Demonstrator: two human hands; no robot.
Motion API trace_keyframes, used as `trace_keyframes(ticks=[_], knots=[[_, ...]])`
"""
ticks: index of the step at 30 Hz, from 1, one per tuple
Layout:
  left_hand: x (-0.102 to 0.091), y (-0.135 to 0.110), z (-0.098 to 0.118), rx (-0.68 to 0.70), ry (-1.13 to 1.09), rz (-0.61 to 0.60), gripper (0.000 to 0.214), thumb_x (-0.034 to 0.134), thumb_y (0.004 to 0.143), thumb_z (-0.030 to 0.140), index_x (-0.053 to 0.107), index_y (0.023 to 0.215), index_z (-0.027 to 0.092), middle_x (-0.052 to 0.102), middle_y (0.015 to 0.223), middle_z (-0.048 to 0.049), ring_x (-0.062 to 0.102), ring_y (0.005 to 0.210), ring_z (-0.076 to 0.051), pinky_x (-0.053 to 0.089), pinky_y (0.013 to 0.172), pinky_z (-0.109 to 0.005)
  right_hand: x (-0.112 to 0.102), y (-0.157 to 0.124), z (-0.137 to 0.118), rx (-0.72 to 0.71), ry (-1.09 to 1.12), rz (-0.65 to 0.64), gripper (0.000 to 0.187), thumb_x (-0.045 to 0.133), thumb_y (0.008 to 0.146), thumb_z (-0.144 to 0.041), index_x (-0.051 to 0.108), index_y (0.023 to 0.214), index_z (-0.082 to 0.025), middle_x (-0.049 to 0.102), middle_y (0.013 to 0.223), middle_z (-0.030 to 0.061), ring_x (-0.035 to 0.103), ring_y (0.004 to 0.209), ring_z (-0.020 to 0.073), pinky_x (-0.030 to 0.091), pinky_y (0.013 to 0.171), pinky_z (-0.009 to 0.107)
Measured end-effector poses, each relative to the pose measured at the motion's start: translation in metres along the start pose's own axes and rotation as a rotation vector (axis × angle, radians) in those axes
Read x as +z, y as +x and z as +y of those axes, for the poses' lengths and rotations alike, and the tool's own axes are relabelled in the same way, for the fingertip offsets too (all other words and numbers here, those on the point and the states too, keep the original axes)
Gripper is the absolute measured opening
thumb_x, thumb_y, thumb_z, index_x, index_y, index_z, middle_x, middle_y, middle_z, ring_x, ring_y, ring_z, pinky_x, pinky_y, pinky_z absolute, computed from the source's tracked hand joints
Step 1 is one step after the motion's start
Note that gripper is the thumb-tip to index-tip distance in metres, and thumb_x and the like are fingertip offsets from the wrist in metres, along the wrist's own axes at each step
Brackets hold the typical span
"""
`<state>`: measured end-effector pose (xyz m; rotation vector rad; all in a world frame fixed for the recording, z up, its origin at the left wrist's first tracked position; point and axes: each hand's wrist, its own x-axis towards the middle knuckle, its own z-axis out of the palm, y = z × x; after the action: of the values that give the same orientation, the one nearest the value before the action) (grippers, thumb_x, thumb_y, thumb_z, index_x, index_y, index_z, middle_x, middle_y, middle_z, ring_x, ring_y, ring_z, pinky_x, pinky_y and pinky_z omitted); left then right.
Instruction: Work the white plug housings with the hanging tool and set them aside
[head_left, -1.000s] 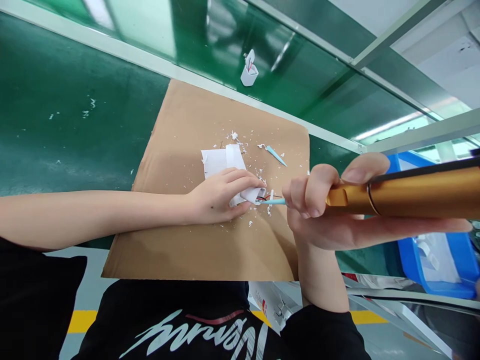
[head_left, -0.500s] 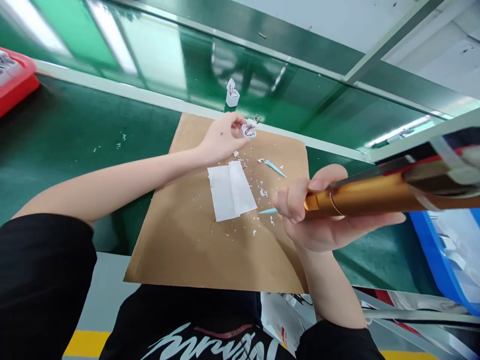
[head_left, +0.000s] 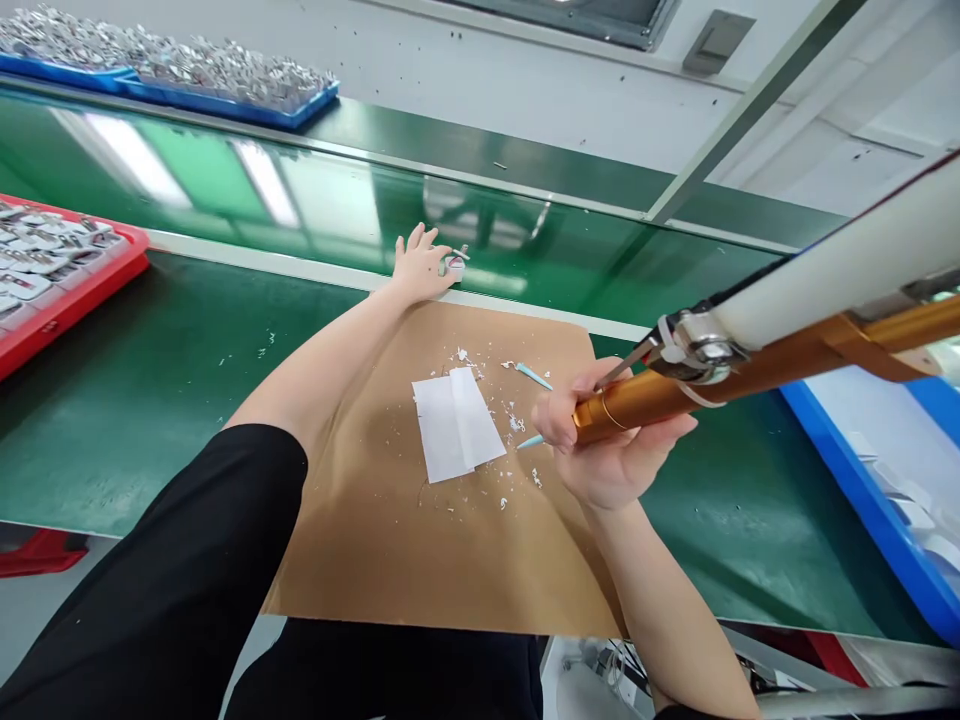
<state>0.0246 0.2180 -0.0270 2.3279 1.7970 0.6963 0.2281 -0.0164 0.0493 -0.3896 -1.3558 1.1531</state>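
Observation:
My left hand [head_left: 417, 268] reaches far forward to the edge of the green conveyor belt [head_left: 315, 215]. Its thumb and forefinger pinch a small white plug part [head_left: 454, 263] with metal prongs; the other fingers are spread. My right hand [head_left: 604, 455] is wrapped round a gold pen-shaped tool [head_left: 660, 395], whose teal tip [head_left: 529, 441] points down at the brown cardboard sheet [head_left: 375, 530]. A thick white hose and a bracket run off the tool to the upper right.
A folded white paper [head_left: 456, 422], white shavings and a loose teal tip [head_left: 533, 375] lie on the cardboard. A red tray [head_left: 90, 285] of white parts sits left, a blue tray [head_left: 870, 480] right, another blue tray [head_left: 225, 100] of metal parts far back.
My left hand lifted the white part off the cardboard and carried it forward to the belt edge. The view tilted upward. My right hand kept the tool over the cardboard.

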Motion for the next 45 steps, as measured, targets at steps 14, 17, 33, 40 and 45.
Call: trace_keyframes(ticks=[14,17,33,40,45], knots=[[-0.04,-0.038,-0.023,-0.146,-0.078,0.217,0.032,0.048,0.085,0.021,0.052,0.116,0.019,0.051,0.114,-0.0102,0.053,0.09,-0.018,0.044,0.087,-0.033,0.001,0.0,0.001,0.011,-0.005,0.039,0.05,0.029,0.084,-0.066,0.058,0.085,-0.025,0.038,0.043,-0.0051,0.028,0.035,0.0077,0.027,0.039,0.021],[-0.05,-0.076,0.012,0.051,-0.257,0.254,0.027,0.05,0.084,0.021,0.056,0.111,0.022,0.05,0.112,-0.0064,0.053,0.09,-0.014,0.046,0.086,-0.03,0.0,-0.001,0.001,0.014,0.002,0.05,0.05,0.029,0.084,-0.066,0.059,0.087,-0.025,0.038,0.044,-0.005,0.026,0.035,0.0075,0.025,0.039,0.022],[-0.019,-0.209,0.098,0.536,-0.547,-0.148,0.04,0.054,0.08,0.017,0.052,0.12,0.021,0.054,0.107,-0.0069,0.059,0.078,-0.012,0.05,0.064,-0.023,0.011,-0.002,-0.005,0.01,-0.012,-0.02,0.065,0.021,0.082,-0.073,0.063,0.089,-0.024,0.035,0.043,-0.0051,0.025,0.032,0.0064,0.025,0.037,0.022],[-0.015,-0.217,0.108,0.559,-0.594,-0.024,0.041,0.054,0.08,0.016,0.048,0.12,0.023,0.054,0.107,-0.0071,0.057,0.072,-0.01,0.048,0.057,-0.021,0.016,0.001,-0.005,0.028,-0.047,-0.002,0.072,0.015,0.075,-0.081,0.061,0.082,-0.027,0.032,0.04,-0.0062,0.024,0.031,0.0064,0.026,0.036,0.021],[-0.017,-0.216,0.11,0.609,-0.629,0.054,0.041,0.053,0.08,0.014,0.048,0.12,0.02,0.053,0.104,-0.0086,0.059,0.08,-0.014,0.051,0.062,-0.024,0.019,0.002,-0.006,0.007,-0.03,-0.018,0.071,0.016,0.076,-0.081,0.059,0.08,-0.024,0.032,0.04,-0.0054,0.021,0.032,0.0049,0.023,0.034,0.018]])
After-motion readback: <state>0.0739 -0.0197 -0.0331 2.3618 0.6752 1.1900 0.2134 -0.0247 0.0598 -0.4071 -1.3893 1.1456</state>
